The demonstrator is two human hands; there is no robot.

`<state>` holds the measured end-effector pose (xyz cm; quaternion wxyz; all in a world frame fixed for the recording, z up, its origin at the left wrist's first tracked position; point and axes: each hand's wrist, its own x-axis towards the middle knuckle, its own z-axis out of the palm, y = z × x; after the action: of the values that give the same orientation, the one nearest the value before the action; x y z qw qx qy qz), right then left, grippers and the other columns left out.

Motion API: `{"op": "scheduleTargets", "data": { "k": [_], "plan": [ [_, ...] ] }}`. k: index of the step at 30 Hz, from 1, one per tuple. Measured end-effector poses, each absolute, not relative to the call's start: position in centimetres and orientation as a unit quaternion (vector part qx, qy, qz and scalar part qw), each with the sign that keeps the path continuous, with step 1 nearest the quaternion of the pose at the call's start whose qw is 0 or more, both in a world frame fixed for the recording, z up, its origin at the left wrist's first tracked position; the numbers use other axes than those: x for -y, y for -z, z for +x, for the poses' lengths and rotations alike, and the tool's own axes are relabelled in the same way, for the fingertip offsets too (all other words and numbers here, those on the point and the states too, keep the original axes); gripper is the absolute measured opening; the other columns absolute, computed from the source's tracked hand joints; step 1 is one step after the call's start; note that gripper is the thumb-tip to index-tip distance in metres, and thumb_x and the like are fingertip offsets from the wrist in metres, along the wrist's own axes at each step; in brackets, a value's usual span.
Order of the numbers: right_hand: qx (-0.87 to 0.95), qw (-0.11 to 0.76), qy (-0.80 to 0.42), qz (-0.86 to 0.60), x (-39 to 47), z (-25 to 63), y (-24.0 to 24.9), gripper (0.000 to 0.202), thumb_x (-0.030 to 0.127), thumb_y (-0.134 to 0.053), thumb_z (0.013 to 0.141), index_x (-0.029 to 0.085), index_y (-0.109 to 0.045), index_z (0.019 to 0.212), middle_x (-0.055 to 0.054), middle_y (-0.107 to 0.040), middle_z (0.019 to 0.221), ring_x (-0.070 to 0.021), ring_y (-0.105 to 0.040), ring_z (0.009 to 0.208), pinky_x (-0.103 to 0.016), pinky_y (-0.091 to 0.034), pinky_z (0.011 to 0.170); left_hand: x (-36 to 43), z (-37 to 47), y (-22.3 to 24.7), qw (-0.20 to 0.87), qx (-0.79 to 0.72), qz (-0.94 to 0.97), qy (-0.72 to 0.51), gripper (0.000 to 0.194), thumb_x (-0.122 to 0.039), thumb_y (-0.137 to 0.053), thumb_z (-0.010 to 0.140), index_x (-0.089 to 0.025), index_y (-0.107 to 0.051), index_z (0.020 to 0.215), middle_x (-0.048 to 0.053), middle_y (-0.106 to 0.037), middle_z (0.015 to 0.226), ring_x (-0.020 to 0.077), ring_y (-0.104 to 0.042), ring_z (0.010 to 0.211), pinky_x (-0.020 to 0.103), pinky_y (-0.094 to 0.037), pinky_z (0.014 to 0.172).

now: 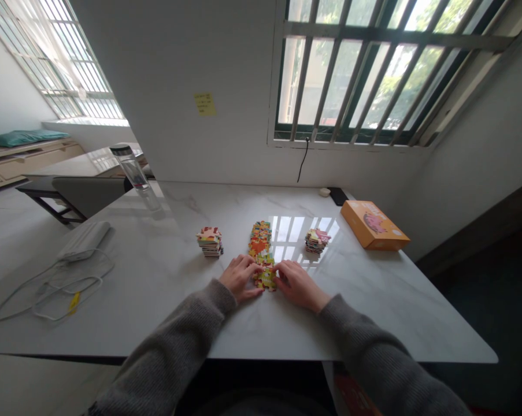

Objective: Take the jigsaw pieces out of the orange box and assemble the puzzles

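A narrow strip of joined jigsaw puzzle pieces (259,245), mostly yellow, orange and green, lies on the white table in front of me. My left hand (242,278) is at the left side of its near end, fingers bent onto the pieces and thumb by the lower edge. From the right, my right hand (300,284) grips the same near end with bent fingertips. The exact piece under the fingers is partly hidden. One stack of jigsaw pieces (210,242) stands left of the strip, and another stack of jigsaw pieces (317,240) stands to its right.
An orange box (372,225) sits at the right, near a black phone-like slab (338,196) and a small white object (324,192). On the left are a white power strip (84,240), its looped cable (65,283) and a clear bottle (130,167). A wall borders the back.
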<state>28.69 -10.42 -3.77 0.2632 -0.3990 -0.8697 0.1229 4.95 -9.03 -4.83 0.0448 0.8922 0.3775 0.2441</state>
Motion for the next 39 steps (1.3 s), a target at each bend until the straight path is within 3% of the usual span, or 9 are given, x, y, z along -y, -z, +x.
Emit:
{"op": "scheduleTargets", "data": {
  "k": [9, 12, 15, 22, 26, 29, 34, 39],
  "plan": [
    [0.792, 0.337, -0.294, -0.416, 10.7, 28.2, 4.1, 0.007, 0.014, -0.055, 0.085, 0.021, -0.054, 0.083, 0.003, -0.051, 0.073, -0.0124, -0.044, 0.063, -0.026, -0.037, 0.06, 9.2, 5.1, 4.5, 0.043, -0.373, 0.898, -0.231, 0.04, -0.037, -0.078, 0.075, -0.018, -0.06, 0.104, 0.01, -0.059, 0.105, 0.0287, -0.052, 0.1, 0.045, -0.048, 0.089],
    [0.748, 0.363, -0.381, -0.405, 10.8, 27.9, 4.1, 0.002, 0.02, -0.056, 0.087, 0.021, -0.055, 0.089, 0.003, -0.051, 0.073, -0.0123, -0.045, 0.063, -0.026, -0.038, 0.059, 9.2, 5.2, 4.5, 0.042, -0.373, 0.897, -0.236, 0.039, -0.035, -0.078, 0.074, -0.018, -0.057, 0.102, 0.009, -0.06, 0.105, 0.028, -0.053, 0.1, 0.043, -0.048, 0.089],
    [0.717, 0.385, -0.448, -0.371, 10.8, 27.7, 4.2, 0.011, 0.028, -0.06, 0.089, 0.021, -0.055, 0.096, 0.002, -0.054, 0.077, -0.0126, -0.048, 0.067, -0.027, -0.042, 0.062, 9.2, 5.2, 4.5, 0.039, -0.369, 0.896, -0.244, 0.037, -0.033, -0.077, 0.075, -0.018, -0.056, 0.102, 0.009, -0.06, 0.105, 0.0275, -0.054, 0.099, 0.043, -0.049, 0.087],
    [0.666, 0.452, -0.492, -0.331, 10.3, 27.2, 4.6, 0.025, 0.043, -0.063, 0.09, 0.023, -0.056, 0.103, 0.0, -0.054, 0.084, -0.013, -0.054, 0.071, -0.028, -0.05, 0.064, 9.3, 5.1, 4.3, 0.046, -0.346, 0.895, -0.28, 0.044, -0.032, -0.074, 0.075, -0.018, -0.055, 0.113, 0.011, -0.06, 0.112, 0.029, -0.054, 0.104, 0.045, -0.049, 0.091],
    [0.655, 0.444, -0.522, -0.318, 10.2, 27.3, 4.5, 0.026, 0.044, -0.061, 0.091, 0.024, -0.053, 0.106, 0.0, -0.056, 0.084, -0.0139, -0.059, 0.07, -0.03, -0.054, 0.065, 9.3, 5.1, 4.3, 0.067, -0.32, 0.89, -0.319, 0.038, -0.024, -0.071, 0.076, -0.02, -0.055, 0.11, 0.01, -0.061, 0.114, 0.0273, -0.055, 0.106, 0.044, -0.049, 0.094],
    [0.697, 0.445, -0.451, -0.336, 10.5, 27.5, 4.1, 0.019, 0.039, -0.056, 0.095, 0.024, -0.055, 0.106, -0.002, -0.057, 0.089, -0.015, -0.06, 0.073, -0.033, -0.056, 0.068, 9.4, 5.2, 4.1, 0.091, -0.309, 0.882, -0.344, 0.033, -0.02, -0.069, 0.075, -0.02, -0.055, 0.105, 0.009, -0.061, 0.112, 0.0256, -0.055, 0.105, 0.042, -0.05, 0.095],
    [0.819, 0.417, -0.211, -0.333, 10.9, 28.0, 3.3, 0.019, 0.026, -0.063, 0.091, 0.025, -0.061, 0.11, -0.01, -0.056, 0.12, -0.0235, -0.056, 0.11, -0.043, -0.052, 0.094, 9.7, 5.3, 3.8, 0.113, -0.316, 0.865, -0.374, 0.03, -0.017, -0.069, 0.073, -0.02, -0.056, 0.1, 0.008, -0.059, 0.108, 0.0247, -0.055, 0.103, 0.041, -0.05, 0.094],
    [0.871, 0.361, -0.146, -0.299, 11.0, 28.4, 2.7, 0.02, 0.026, -0.065, 0.092, 0.027, -0.062, 0.112, -0.007, -0.065, 0.115, -0.0243, -0.056, 0.109, -0.045, -0.05, 0.096, 9.7, 5.5, 3.8, 0.132, -0.309, 0.864, -0.375, 0.024, -0.017, -0.068, 0.075, -0.02, -0.056, 0.095, 0.008, -0.058, 0.107, 0.0241, -0.055, 0.103, 0.041, -0.051, 0.093]
  ]
}}
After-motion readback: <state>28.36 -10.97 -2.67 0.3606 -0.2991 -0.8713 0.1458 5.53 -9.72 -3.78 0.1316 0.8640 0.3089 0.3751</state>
